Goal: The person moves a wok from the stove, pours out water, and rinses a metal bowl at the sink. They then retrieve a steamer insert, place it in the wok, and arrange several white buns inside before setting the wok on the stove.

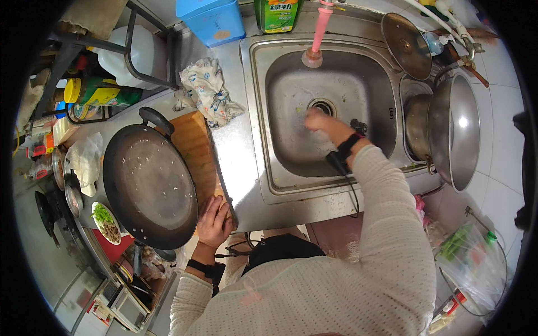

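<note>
My right hand (318, 121), blurred by motion, is down in the stainless steel sink (290, 138), over the near-left part of the drain (323, 107). Whether its curled fingers hold anything cannot be made out. Small green scraps lie around the drain, and a dark object (358, 126) sits at the right of the basin. My left hand (214, 222) rests on the near end of a wooden cutting board (191, 143), fingers extended, close to the rim of a wide black wok (155, 180). The wok lies over the board, with whitish specks on its inside.
A pink tap hose (321, 29) hangs over the sink. A crumpled cloth (210, 90), a blue container (212, 23) and a green bottle (278, 16) stand behind. At right are a metal bowl (464, 134) and a lid (405, 45). A plate of food (106, 222) lies left.
</note>
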The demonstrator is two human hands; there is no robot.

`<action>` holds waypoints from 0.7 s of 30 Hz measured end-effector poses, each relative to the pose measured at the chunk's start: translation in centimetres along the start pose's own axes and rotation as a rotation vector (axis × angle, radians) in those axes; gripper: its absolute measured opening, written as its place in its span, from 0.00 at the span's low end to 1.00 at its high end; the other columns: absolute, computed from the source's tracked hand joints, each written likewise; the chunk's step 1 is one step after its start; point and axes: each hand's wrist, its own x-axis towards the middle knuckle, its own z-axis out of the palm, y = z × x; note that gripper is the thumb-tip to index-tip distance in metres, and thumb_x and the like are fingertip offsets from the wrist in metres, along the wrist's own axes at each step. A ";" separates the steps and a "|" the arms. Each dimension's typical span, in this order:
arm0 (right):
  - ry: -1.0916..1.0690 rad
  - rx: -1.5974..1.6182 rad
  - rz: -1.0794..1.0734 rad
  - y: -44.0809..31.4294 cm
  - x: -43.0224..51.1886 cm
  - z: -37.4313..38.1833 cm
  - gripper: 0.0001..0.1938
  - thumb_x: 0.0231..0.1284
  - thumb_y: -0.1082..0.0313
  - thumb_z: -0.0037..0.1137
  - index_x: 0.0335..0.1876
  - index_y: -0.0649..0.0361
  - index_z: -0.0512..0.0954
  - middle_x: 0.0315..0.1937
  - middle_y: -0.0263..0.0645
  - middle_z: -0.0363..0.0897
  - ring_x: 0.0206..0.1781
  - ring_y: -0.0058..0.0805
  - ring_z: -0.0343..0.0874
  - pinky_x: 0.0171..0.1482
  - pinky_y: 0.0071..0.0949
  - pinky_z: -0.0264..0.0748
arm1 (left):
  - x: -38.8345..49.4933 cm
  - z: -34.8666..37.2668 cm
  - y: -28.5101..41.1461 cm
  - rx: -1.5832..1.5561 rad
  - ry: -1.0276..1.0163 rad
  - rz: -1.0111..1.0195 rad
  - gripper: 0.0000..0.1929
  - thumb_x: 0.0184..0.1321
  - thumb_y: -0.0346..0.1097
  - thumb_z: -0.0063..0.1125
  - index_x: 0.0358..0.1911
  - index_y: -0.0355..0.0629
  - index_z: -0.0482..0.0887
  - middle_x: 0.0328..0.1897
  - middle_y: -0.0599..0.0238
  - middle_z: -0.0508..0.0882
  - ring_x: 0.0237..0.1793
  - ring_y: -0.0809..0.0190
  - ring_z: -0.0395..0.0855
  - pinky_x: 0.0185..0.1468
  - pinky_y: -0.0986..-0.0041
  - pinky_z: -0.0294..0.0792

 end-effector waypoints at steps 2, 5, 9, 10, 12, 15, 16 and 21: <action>-0.069 -0.011 0.184 2.5 0.0 -4.1 0.06 0.49 0.77 0.52 0.31 0.65 0.80 0.34 0.51 0.80 0.40 0.42 0.81 0.44 0.38 0.77 | -0.1 0.1 -0.2 -0.007 -0.004 -0.012 0.22 0.52 0.35 0.59 0.54 0.43 0.80 0.64 0.52 0.74 0.64 0.43 0.72 0.67 0.50 0.63; 0.021 -0.239 0.096 5.0 -0.9 -6.5 0.09 0.54 0.75 0.52 0.39 0.66 0.79 0.37 0.52 0.79 0.38 0.41 0.81 0.43 0.36 0.78 | -0.3 0.3 -0.2 -0.023 -0.015 -0.015 0.23 0.52 0.36 0.60 0.54 0.43 0.80 0.64 0.52 0.74 0.64 0.44 0.71 0.68 0.50 0.62; 0.459 -0.221 -0.516 4.3 -1.3 -4.6 0.11 0.51 0.77 0.51 0.42 0.64 0.79 0.45 0.50 0.77 0.46 0.44 0.79 0.50 0.38 0.75 | -0.1 0.1 -0.2 -0.001 -0.020 -0.011 0.23 0.51 0.36 0.60 0.54 0.43 0.80 0.65 0.51 0.74 0.65 0.43 0.71 0.68 0.49 0.61; 0.482 -0.220 -0.650 3.5 -0.9 -4.0 0.12 0.50 0.78 0.52 0.42 0.63 0.79 0.47 0.50 0.77 0.49 0.45 0.78 0.52 0.38 0.74 | -0.1 0.1 -0.1 -0.007 -0.025 -0.014 0.23 0.51 0.36 0.60 0.54 0.43 0.80 0.64 0.51 0.74 0.64 0.43 0.71 0.68 0.49 0.61; 0.543 -0.279 -0.884 1.5 0.0 -2.8 0.15 0.47 0.80 0.52 0.43 0.63 0.79 0.51 0.48 0.76 0.55 0.47 0.74 0.58 0.38 0.71 | 0.0 0.1 -0.1 -0.021 -0.027 -0.014 0.22 0.51 0.35 0.59 0.53 0.41 0.80 0.64 0.50 0.74 0.64 0.41 0.71 0.68 0.49 0.61; 0.377 -0.676 -0.822 0.1 0.1 -1.9 0.17 0.47 0.81 0.52 0.46 0.62 0.79 0.52 0.47 0.76 0.55 0.48 0.74 0.60 0.37 0.71 | 0.0 0.1 -0.2 -0.036 -0.020 -0.009 0.20 0.52 0.34 0.57 0.51 0.39 0.80 0.64 0.47 0.74 0.64 0.38 0.70 0.67 0.49 0.61; 0.281 -0.734 -0.782 0.2 -0.1 -2.3 0.17 0.48 0.81 0.53 0.46 0.62 0.78 0.53 0.47 0.76 0.56 0.48 0.74 0.60 0.38 0.71 | -0.1 0.1 -0.2 -0.037 -0.019 -0.008 0.20 0.52 0.34 0.57 0.51 0.39 0.80 0.64 0.47 0.74 0.63 0.38 0.71 0.67 0.49 0.61; 0.136 -0.755 -0.300 4.3 -1.1 -6.8 0.15 0.51 0.77 0.56 0.47 0.62 0.77 0.52 0.47 0.74 0.57 0.48 0.74 0.59 0.41 0.73 | -0.2 0.3 -0.3 -0.056 -0.024 -0.026 0.21 0.51 0.35 0.58 0.52 0.40 0.80 0.64 0.49 0.74 0.63 0.39 0.71 0.67 0.48 0.61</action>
